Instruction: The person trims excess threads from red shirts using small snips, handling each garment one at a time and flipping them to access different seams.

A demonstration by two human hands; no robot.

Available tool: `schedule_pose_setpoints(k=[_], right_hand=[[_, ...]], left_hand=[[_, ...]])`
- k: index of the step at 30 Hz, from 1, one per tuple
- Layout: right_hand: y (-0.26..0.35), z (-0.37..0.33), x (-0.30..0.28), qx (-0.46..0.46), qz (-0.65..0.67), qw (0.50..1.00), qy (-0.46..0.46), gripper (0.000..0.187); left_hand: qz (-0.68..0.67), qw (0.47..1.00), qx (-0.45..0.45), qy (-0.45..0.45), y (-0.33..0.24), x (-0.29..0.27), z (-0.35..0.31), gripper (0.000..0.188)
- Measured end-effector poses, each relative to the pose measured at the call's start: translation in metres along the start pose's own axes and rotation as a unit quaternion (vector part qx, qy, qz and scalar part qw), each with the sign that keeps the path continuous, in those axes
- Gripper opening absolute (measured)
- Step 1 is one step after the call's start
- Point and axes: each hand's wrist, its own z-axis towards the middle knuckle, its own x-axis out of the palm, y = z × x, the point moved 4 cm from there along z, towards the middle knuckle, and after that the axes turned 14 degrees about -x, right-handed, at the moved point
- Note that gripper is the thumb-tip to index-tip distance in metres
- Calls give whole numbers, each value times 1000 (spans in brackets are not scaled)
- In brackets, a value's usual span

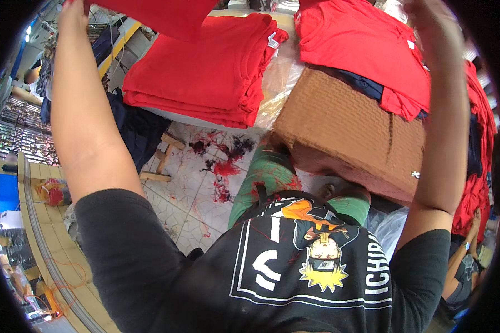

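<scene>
I judge the folding partly done: one stack of folded red shirts (205,72) lies on the desk (286,61), with loose ones beside it. My left hand (72,11) and right hand (433,16), raised and well apart, lift a red shirt (161,14) (grip cropped, so I cannot tell).

This looks like a garment workshop or clothing stall. Beneath the raised left hand (72,12) lies a neat stack of folded red cotton T-shirts (205,72). Between the two hands, lower down, a brown textured fabric-covered block (344,127) carries more loose red shirts (366,44). On the white patterned tile floor (189,205) below the stack lie red and dark thread scraps (222,161). Out past the left arm runs a yellow wooden bench (55,244), and past the right hand (433,22) hang further red garments (480,166).
</scene>
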Motion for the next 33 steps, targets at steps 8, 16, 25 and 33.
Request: schedule_pose_setpoints(k=[8,16,25,33], right_hand=[[-52,-123,53,-90,-27,786,611,21],[-61,-35,-145,-78,-453,730,505,29],[-187,-177,-300,104,-490,814,293,35],[-236,-227,-336,112,-576,793,163,22]], left_hand=[[196,872,-433,-116,234,-132,-35,25],[74,977,-81,182,213,185,-158,25],[524,818,54,230,267,378,-354,64],[37,807,-358,468,217,355,-397,51]])
